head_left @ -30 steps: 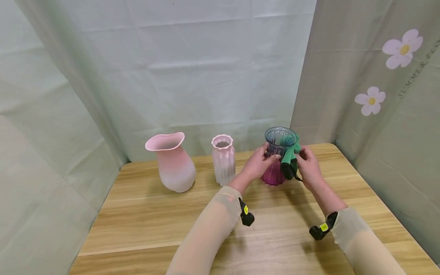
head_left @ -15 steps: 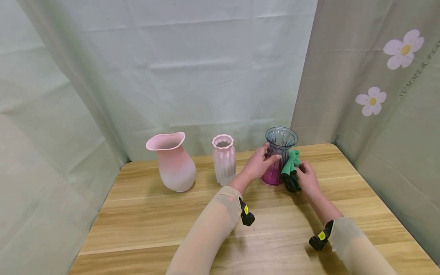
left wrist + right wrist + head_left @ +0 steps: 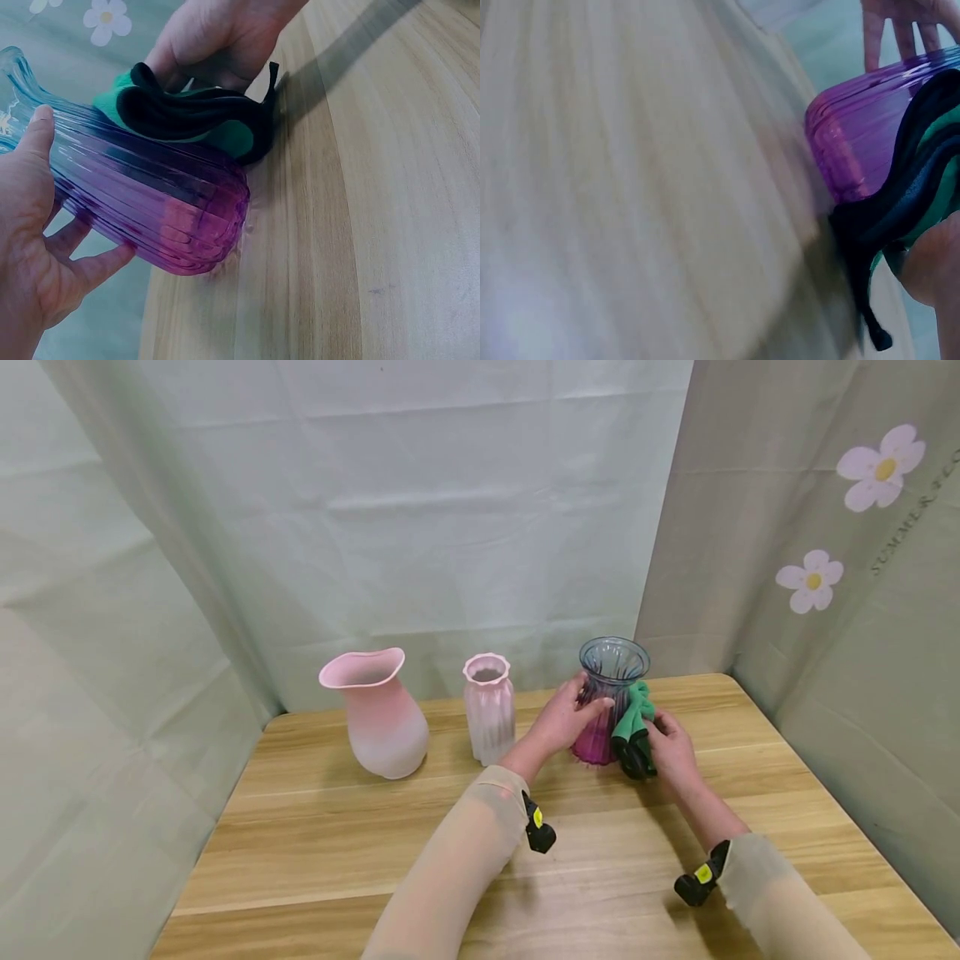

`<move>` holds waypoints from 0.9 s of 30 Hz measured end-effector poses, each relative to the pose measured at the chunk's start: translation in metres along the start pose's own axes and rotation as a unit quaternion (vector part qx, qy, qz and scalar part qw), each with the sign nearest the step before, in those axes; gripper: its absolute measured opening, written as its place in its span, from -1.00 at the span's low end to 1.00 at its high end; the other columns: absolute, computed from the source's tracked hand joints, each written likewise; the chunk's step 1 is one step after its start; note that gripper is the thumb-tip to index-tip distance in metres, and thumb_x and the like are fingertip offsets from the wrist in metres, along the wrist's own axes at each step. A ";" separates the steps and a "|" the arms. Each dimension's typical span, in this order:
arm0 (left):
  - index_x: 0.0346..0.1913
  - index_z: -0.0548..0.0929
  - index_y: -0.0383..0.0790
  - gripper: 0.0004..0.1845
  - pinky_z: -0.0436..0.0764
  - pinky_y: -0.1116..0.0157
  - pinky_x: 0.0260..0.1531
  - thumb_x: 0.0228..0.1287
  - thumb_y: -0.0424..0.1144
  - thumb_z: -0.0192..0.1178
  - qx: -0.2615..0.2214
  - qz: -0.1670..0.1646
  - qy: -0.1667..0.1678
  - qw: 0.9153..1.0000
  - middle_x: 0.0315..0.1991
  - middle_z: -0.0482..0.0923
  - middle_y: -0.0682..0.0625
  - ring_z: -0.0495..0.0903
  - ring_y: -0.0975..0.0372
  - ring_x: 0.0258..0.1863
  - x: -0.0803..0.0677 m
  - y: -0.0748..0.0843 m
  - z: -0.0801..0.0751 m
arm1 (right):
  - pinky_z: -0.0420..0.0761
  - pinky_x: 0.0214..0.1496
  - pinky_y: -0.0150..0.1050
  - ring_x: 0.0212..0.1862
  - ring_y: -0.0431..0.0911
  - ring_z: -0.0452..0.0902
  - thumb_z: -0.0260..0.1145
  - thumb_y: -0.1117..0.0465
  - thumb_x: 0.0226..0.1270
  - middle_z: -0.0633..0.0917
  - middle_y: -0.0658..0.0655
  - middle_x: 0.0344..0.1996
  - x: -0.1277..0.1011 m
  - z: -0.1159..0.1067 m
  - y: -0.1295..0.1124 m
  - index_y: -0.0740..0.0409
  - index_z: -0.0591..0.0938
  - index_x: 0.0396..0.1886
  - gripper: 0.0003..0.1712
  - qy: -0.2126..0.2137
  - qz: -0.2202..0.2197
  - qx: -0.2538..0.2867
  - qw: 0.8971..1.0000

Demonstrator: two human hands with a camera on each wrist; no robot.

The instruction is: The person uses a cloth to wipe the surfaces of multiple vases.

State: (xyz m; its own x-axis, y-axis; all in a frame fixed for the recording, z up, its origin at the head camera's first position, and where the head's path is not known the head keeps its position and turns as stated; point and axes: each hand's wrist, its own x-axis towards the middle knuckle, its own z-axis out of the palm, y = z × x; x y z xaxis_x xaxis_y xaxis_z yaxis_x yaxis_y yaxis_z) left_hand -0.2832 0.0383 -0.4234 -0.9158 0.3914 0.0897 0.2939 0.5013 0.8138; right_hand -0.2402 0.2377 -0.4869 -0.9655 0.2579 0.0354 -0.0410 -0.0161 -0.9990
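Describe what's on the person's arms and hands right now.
Both hands are bare: no gloves, and no rings can be made out. The left hand and right hand come out of thin, sheer beige sleeves that end at the wrists. A small black device with a yellow mark sits at each wrist. No cables show.

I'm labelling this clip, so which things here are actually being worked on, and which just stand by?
In use:
glass vase, steadied by the left hand
green and black cloth, pressed against its side by the right hand

Standing by:
wide pink vase
ribbed pink vase
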 end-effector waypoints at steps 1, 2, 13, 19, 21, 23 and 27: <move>0.64 0.06 -0.18 -0.05 0.26 0.11 0.46 0.44 0.28 0.13 0.000 0.000 0.000 1.000 0.59 0.12 -0.16 0.19 0.05 0.52 0.000 0.000 0.000 | 0.47 0.06 -0.49 0.04 -0.25 0.43 0.17 0.23 0.61 0.60 -0.28 -0.19 0.001 0.001 -0.002 0.35 0.50 0.20 -0.67 0.006 0.002 0.001 1.000; 0.64 0.06 -0.19 -0.05 0.26 0.11 0.46 0.44 0.28 0.13 0.000 0.000 0.000 1.000 0.59 0.12 -0.16 0.20 0.04 0.52 0.000 0.000 0.000 | 0.48 0.05 -0.49 0.03 -0.25 0.44 0.17 0.23 0.60 0.61 -0.28 -0.20 0.001 0.002 -0.004 0.33 0.51 0.17 -0.70 0.011 0.001 0.003 1.000; 0.63 0.07 -0.24 -0.06 0.27 0.12 0.45 0.45 0.24 0.15 0.001 0.010 0.001 1.000 0.57 0.15 -0.19 0.22 0.03 0.51 0.002 -0.002 0.000 | 0.56 -0.13 -0.51 -0.15 -0.28 0.52 0.11 0.30 0.62 0.61 -0.10 -0.18 0.008 0.015 -0.047 0.09 0.54 -0.03 -0.91 -0.002 -0.048 0.096 0.994; 0.64 0.05 -0.21 -0.06 0.25 0.09 0.46 0.46 0.25 0.13 0.001 0.002 -0.001 1.000 0.58 0.13 -0.18 0.21 0.01 0.51 0.000 -0.002 0.001 | 0.52 -0.15 -0.49 -0.14 -0.30 0.50 0.16 0.28 0.61 0.63 -0.10 -0.16 0.010 0.016 -0.065 -0.05 0.64 -0.11 -0.84 -0.007 -0.039 0.206 0.978; 0.65 0.05 -0.17 -0.06 0.25 0.09 0.46 0.45 0.27 0.12 -0.002 -0.003 -0.002 1.000 0.58 0.12 -0.16 0.20 0.02 0.52 -0.001 -0.001 0.001 | 0.52 -0.07 -0.46 -0.07 -0.26 0.48 0.17 0.29 0.60 0.64 -0.09 -0.16 0.010 0.016 -0.070 -0.05 0.66 -0.15 -0.82 0.000 -0.039 0.242 0.969; 0.65 0.04 -0.16 -0.07 0.25 0.10 0.46 0.46 0.27 0.12 -0.005 -0.004 -0.003 1.000 0.59 0.11 -0.15 0.20 0.02 0.52 -0.001 -0.001 0.001 | 0.52 0.00 -0.44 -0.02 -0.24 0.48 0.18 0.31 0.59 0.65 -0.07 -0.15 0.011 0.016 -0.074 -0.02 0.68 -0.17 -0.81 0.008 -0.046 0.272 0.961; 0.65 0.05 -0.18 -0.08 0.25 0.10 0.46 0.47 0.24 0.13 -0.005 0.002 -0.003 1.000 0.59 0.11 -0.16 0.20 0.03 0.52 0.000 -0.002 0.001 | 0.57 -0.01 -0.44 -0.02 -0.22 0.52 0.11 0.40 0.59 0.64 -0.02 -0.14 0.012 0.016 -0.078 0.03 0.69 -0.18 -0.73 0.012 -0.060 0.306 0.950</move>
State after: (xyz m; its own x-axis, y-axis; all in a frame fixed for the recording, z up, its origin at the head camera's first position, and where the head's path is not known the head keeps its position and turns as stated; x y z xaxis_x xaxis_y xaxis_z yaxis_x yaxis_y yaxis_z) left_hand -0.2837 0.0383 -0.4254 -0.9129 0.3984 0.0885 0.2943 0.4922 0.8192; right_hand -0.2529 0.2268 -0.4083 -0.9385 0.3157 0.1397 -0.2992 -0.5420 -0.7853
